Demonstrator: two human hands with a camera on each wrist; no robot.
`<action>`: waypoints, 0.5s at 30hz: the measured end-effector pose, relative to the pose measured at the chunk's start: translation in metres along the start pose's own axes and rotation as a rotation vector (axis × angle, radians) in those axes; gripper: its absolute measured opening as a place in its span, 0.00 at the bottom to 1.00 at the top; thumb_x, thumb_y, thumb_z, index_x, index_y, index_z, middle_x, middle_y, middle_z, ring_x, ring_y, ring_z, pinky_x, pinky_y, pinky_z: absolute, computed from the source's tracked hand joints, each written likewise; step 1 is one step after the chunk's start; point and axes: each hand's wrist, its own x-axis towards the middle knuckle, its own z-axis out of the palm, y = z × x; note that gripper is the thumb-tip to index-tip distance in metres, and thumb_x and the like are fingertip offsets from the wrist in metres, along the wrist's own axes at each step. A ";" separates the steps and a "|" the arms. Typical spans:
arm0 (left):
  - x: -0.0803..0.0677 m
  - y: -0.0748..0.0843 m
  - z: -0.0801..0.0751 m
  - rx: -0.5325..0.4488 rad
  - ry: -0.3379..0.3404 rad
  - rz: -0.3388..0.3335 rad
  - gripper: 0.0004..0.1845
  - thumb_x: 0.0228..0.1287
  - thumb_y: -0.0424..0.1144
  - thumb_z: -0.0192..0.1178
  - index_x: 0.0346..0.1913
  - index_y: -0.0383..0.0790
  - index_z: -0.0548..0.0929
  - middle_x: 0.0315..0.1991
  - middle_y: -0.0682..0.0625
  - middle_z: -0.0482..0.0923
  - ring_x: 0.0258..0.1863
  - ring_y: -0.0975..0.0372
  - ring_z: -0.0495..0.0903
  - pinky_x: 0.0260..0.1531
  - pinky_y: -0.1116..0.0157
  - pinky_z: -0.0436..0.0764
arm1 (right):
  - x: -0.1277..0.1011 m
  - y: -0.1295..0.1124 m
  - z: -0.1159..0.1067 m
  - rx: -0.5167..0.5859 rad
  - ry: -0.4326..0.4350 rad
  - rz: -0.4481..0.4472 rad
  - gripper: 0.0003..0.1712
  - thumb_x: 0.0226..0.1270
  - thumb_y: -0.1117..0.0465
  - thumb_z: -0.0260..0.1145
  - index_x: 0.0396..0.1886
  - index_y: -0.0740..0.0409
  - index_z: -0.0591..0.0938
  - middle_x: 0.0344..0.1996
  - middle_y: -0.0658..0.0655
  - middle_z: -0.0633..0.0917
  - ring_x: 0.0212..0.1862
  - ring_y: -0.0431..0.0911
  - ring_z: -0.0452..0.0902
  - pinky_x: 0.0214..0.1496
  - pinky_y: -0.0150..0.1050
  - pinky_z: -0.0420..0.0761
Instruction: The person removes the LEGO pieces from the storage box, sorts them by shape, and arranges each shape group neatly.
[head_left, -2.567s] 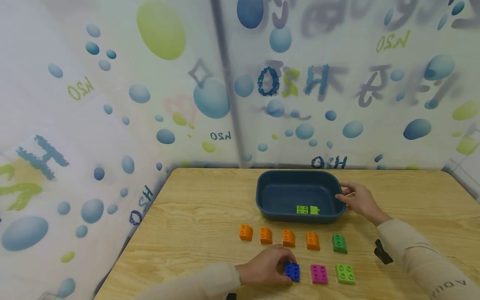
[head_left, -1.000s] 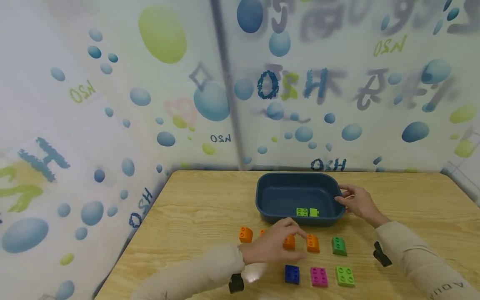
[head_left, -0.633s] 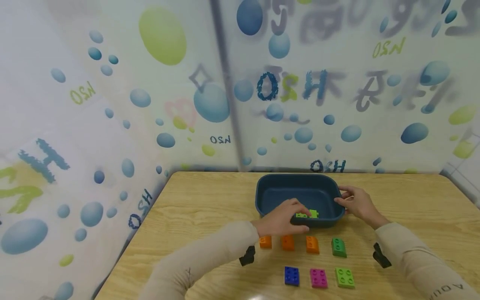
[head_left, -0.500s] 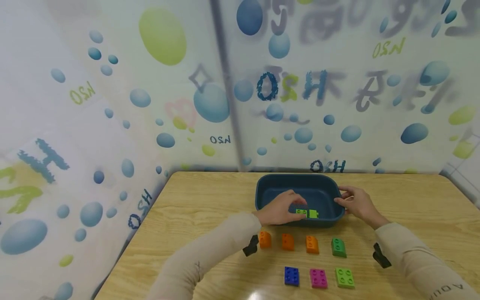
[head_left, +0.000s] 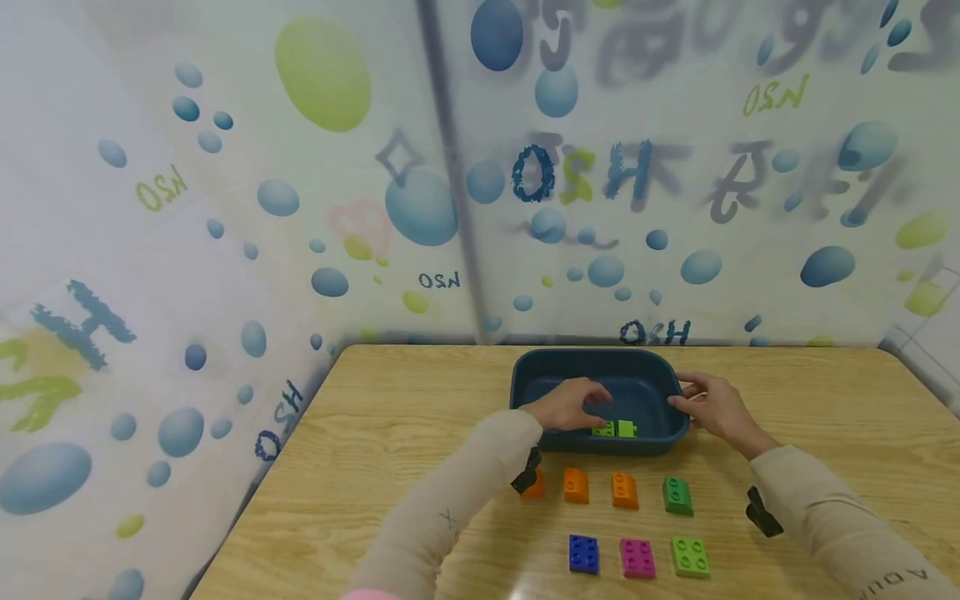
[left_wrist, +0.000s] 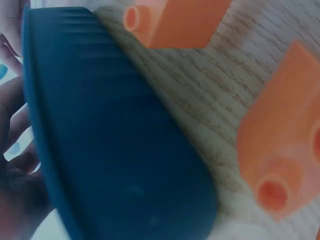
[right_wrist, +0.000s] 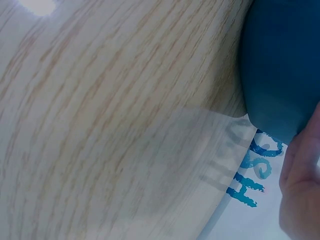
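Observation:
In the head view a dark blue bin [head_left: 525,367] stands near the table's back edge. My left hand [head_left: 567,404] reaches over its front wall, thumb and fingers apart, close above two lime-green toy bricks [head_left: 626,428] lying inside. Its thumb overlaps the left lime brick; contact cannot be judged. The left wrist view has this hand [left_wrist: 20,185] beyond the rim of the bin [left_wrist: 115,125]. My right hand [head_left: 712,407] grips the bin's right end, thumb at the rim and fingers along the outside. The right wrist view shows part of that hand [right_wrist: 302,190] against the bin [right_wrist: 282,65].
Before the bin stand orange bricks [head_left: 624,490] in a row with a green brick [head_left: 677,495]; my left sleeve covers part of the row. Nearer lie a blue brick [head_left: 583,553], a magenta brick [head_left: 637,557] and a lime brick [head_left: 690,556]. A patterned wall [head_left: 375,292] rises behind the table.
My left hand has left the blue brick, moved up and away over the orange row, and reached into the bin. The blue brick stays on the table. The right hand keeps its place.

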 end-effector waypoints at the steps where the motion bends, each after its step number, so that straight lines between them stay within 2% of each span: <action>1: 0.001 -0.001 0.001 0.005 -0.011 -0.005 0.20 0.57 0.39 0.60 0.53 0.41 0.74 0.49 0.50 0.73 0.47 0.63 0.72 0.45 0.75 0.69 | 0.000 0.000 0.000 0.002 0.000 0.000 0.31 0.60 0.64 0.60 0.59 0.76 0.61 0.37 0.69 0.75 0.31 0.53 0.78 0.25 0.40 0.79; 5: 0.005 -0.004 0.005 -0.001 -0.041 -0.017 0.22 0.54 0.39 0.62 0.53 0.41 0.74 0.49 0.50 0.74 0.47 0.63 0.72 0.45 0.74 0.69 | -0.001 0.001 0.000 0.006 -0.001 0.002 0.32 0.60 0.64 0.60 0.59 0.76 0.61 0.37 0.69 0.74 0.31 0.53 0.78 0.25 0.41 0.79; 11: 0.012 -0.008 0.008 -0.112 -0.065 -0.027 0.22 0.51 0.35 0.65 0.52 0.40 0.76 0.48 0.50 0.75 0.46 0.64 0.73 0.43 0.75 0.70 | -0.001 0.001 0.000 0.001 0.004 0.001 0.32 0.60 0.64 0.60 0.59 0.76 0.61 0.37 0.69 0.75 0.31 0.53 0.78 0.25 0.41 0.79; 15: 0.014 -0.010 0.010 -0.127 -0.076 -0.032 0.20 0.51 0.33 0.64 0.50 0.40 0.77 0.45 0.51 0.76 0.43 0.65 0.74 0.41 0.76 0.70 | 0.000 0.001 0.000 0.002 0.006 0.002 0.31 0.60 0.64 0.60 0.59 0.76 0.61 0.37 0.69 0.75 0.32 0.53 0.78 0.25 0.41 0.79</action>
